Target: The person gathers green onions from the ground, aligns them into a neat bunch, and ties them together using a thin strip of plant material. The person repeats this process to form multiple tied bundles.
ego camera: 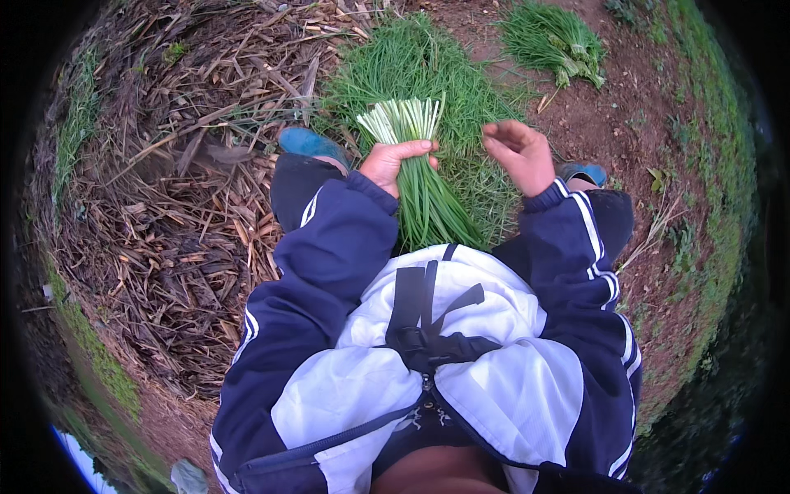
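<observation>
My left hand grips a bunch of long green stalks, which look like garlic chives. Its pale cut ends point away from me, fanned above my thumb, and the green leaves hang back toward my lap. To the right, my right hand is raised apart from the bunch, its fingers curled with the thumb near the fingertips. Whether a thin stalk sits between those fingertips is too small to tell. Beneath and beyond both hands spreads a heap of loose green leaves on the ground.
Several tied bundles of the same greens lie on bare soil at the upper right. Dry stalk litter covers the ground on the left. Blue shoes flank the heap, and grass edges the right side.
</observation>
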Action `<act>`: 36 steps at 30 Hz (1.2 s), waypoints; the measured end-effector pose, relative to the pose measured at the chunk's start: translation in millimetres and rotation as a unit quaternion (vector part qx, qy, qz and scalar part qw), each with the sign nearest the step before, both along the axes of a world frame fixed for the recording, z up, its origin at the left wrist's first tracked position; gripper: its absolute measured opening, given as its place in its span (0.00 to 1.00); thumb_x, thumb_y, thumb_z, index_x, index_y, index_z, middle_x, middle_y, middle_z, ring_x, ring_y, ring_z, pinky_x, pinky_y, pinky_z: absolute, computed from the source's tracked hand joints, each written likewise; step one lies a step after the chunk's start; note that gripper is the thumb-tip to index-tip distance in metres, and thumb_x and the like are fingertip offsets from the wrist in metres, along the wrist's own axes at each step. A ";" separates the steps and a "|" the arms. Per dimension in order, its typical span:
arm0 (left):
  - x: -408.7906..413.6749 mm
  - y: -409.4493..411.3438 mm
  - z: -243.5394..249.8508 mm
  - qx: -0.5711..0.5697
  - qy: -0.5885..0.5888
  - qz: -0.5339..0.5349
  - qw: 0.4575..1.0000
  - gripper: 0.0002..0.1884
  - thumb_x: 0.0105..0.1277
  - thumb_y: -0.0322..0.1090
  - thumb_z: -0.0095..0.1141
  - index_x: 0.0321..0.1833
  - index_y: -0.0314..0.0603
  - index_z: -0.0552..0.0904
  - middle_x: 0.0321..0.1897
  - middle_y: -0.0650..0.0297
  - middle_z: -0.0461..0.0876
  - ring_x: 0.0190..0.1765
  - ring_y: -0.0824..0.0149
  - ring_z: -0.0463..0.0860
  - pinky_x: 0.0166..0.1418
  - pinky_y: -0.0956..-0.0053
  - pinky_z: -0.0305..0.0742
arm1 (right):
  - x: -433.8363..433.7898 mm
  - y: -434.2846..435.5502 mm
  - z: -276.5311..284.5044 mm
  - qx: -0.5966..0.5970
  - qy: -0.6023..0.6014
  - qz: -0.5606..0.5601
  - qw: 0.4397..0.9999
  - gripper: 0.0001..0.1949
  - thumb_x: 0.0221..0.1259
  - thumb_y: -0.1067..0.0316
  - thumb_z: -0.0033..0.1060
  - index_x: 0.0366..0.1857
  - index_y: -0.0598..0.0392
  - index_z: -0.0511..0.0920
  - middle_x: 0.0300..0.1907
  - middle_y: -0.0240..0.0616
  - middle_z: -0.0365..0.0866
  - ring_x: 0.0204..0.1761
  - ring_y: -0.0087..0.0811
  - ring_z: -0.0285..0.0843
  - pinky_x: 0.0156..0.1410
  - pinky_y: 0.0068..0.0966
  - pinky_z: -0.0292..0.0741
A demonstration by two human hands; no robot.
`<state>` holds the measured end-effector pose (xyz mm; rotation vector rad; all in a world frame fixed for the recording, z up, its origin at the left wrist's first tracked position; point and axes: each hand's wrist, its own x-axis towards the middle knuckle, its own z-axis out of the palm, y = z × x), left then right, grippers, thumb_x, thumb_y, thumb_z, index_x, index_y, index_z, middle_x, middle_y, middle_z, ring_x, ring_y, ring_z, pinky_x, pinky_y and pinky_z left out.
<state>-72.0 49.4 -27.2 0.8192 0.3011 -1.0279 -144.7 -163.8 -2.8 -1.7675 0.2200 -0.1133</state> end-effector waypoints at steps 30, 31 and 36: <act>-10.2 -13.3 -1.9 -0.051 -0.310 0.036 0.949 0.21 0.50 0.20 0.62 0.49 0.34 0.75 0.37 0.62 0.80 0.37 0.68 0.80 0.37 0.74 0.78 | 13.5 50.2 32.1 -0.119 -0.014 0.054 0.991 0.10 0.47 0.78 0.62 0.36 0.64 0.78 0.25 0.33 0.79 0.25 0.16 0.71 0.30 0.16 0.69; -9.9 -12.4 -3.1 -0.053 -0.308 0.025 0.950 0.21 0.50 0.20 0.63 0.49 0.34 0.75 0.37 0.62 0.80 0.38 0.68 0.80 0.38 0.74 0.78 | 12.8 49.0 33.7 -0.123 -0.011 0.062 0.990 0.10 0.47 0.78 0.62 0.36 0.63 0.78 0.25 0.32 0.79 0.25 0.16 0.71 0.30 0.16 0.69; -13.3 -9.5 -0.2 -0.094 -0.268 -0.019 0.959 0.24 0.48 0.21 0.64 0.50 0.33 0.74 0.40 0.61 0.79 0.41 0.67 0.79 0.41 0.74 0.77 | 7.3 50.7 43.0 -0.105 -0.046 0.084 0.990 0.09 0.44 0.79 0.63 0.33 0.62 0.79 0.23 0.32 0.78 0.22 0.17 0.68 0.27 0.17 0.67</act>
